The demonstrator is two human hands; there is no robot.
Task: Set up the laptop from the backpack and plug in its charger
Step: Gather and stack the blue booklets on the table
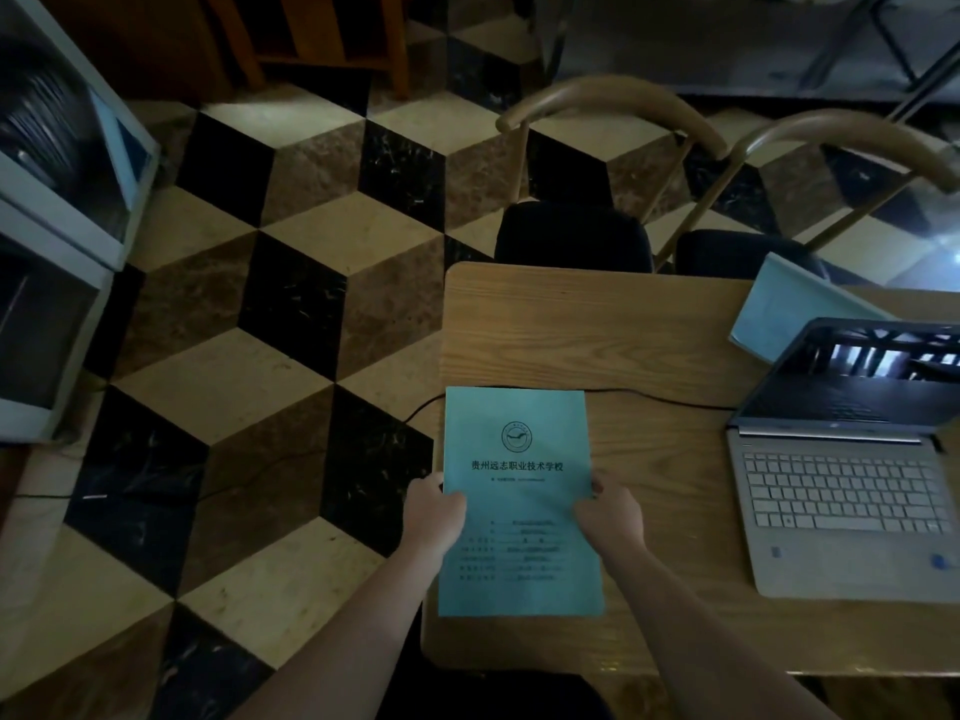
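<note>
A silver laptop (841, 491) stands open on the right side of the wooden table (597, 324), its screen dark. A black cable (649, 396) runs from the laptop's left side across the table and down onto the floor at the left. A teal booklet (519, 459) with printed characters lies flat at the table's left front. My left hand (434, 511) grips its left edge and my right hand (610, 514) grips its right edge. No backpack is in view.
A second teal booklet (789, 309) lies behind the laptop. Two wooden-backed chairs (613, 111) with black seats stand at the table's far side. A white cabinet (67, 210) stands at the left on the checkered floor.
</note>
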